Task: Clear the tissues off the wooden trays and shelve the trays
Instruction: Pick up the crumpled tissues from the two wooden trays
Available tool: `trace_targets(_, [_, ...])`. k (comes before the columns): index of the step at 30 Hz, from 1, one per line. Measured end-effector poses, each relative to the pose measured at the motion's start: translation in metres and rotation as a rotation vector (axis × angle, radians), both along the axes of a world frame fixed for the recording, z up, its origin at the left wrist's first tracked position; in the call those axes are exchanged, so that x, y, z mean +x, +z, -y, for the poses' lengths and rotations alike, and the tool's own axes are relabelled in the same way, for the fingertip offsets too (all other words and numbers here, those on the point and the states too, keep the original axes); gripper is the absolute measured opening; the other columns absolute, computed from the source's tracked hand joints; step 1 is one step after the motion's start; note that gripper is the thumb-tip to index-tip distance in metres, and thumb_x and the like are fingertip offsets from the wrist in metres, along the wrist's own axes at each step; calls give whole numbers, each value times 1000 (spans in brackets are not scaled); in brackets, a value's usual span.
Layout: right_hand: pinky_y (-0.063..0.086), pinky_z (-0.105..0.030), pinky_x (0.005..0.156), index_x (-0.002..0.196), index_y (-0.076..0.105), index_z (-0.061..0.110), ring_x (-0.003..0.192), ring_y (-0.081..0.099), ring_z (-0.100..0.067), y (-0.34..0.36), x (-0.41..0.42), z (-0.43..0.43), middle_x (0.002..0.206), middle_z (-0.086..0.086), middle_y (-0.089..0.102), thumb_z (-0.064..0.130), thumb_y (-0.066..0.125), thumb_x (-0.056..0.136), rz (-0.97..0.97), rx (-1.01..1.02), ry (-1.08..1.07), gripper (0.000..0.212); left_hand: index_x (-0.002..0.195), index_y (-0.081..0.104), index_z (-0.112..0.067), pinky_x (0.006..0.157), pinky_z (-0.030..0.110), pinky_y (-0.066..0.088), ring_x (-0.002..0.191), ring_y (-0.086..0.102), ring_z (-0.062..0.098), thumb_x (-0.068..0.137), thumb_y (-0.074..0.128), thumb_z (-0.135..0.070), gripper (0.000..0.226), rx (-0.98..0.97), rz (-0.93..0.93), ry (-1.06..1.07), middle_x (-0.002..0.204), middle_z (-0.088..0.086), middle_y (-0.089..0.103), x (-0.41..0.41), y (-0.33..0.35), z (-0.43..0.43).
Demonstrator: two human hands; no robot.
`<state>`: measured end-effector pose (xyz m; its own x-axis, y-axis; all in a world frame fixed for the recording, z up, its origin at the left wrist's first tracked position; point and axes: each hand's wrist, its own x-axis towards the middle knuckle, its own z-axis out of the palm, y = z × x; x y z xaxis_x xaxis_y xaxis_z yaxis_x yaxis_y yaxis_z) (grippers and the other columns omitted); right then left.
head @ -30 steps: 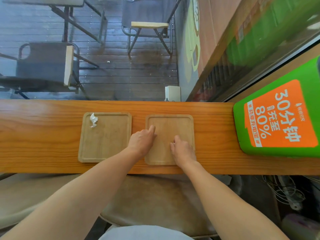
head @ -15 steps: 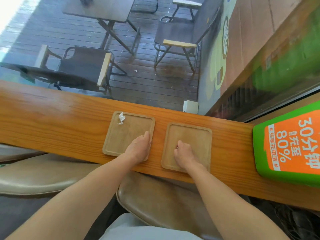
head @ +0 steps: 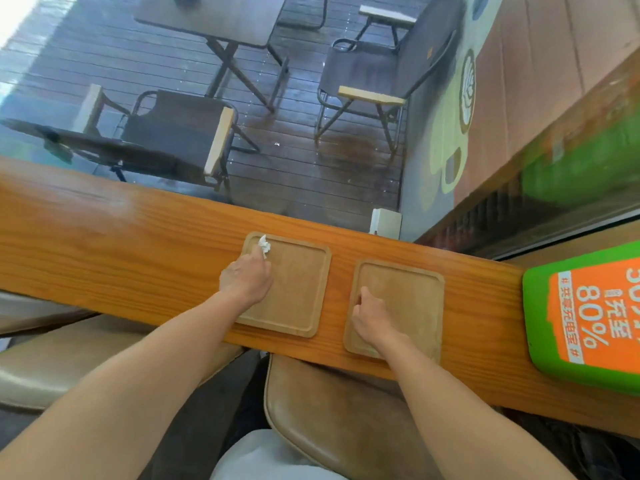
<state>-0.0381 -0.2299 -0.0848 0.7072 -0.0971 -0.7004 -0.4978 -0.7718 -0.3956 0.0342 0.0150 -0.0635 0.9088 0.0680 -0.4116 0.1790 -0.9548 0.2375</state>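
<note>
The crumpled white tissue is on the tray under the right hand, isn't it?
No. In the head view the tissue lies at the far corner of the left tray, where the left hand reaches it. The right hand rests on the right tray, which shows no tissue.

to my right on the counter (head: 104,237) lies a green box (head: 568,362) with an orange label (head: 595,313). i read "80%" in white, with chinese characters beside it, partly cut off. no other text is legible.
</note>
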Motion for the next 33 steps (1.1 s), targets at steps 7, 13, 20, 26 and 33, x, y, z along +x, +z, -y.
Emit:
trace_targets(7, [48, -36, 62, 110, 48, 17, 70, 54, -17, -2, -10, 1, 87, -4, 57, 19, 33, 98, -74, -124, -116, 20, 123, 39, -13, 64, 41, 53, 82, 64, 32, 102, 39, -29, 27, -16, 10, 4, 117, 13, 59, 30, -19, -4])
trace_targets(13, [52, -38, 71, 120, 49, 25, 82, 58, -21, 0, -23, -26, 98, -3, 60, 25, 34, 95, -60, -135, -257, 29, 115, 43, -13, 65, 41, 51, 80, 60, 33, 102, 34, -22, 18, -21, -36, -242, 103, 14, 62, 36, -38, -16])
trace_targets(20, [50, -41, 74, 100, 49, 23, 85, 56, -26, 14, -61, -29, 98, -6, 59, 24, 35, 93, -43, -97, -328, 16, 98, 52, -10, 65, 37, 51, 78, 60, 26, 92, 57, -25, 17, -9, -237, -347, 92, 11, 62, 21, -16, -8])
trace_targets(26, [50, -41, 74, 96, 49, 18, 85, 57, -29, 51, -129, 28, 94, -6, 58, 28, 39, 95, 77, -92, -329, 14, 93, 66, -5, 57, 32, 42, 71, 57, 24, 91, 52, -32, 30, 36, -227, -446, 82, 9, 63, -38, 13, 44])
trace_targets(33, [44, -37, 65, 92, 48, 16, 82, 57, -32, 113, -268, 142, 95, -9, 59, 28, 43, 97, 277, -189, -504, 14, 99, 63, -11, 64, 31, 46, 90, 64, 34, 94, 54, -35, 26, -21, -151, -794, 99, 13, 69, -167, 54, 213])
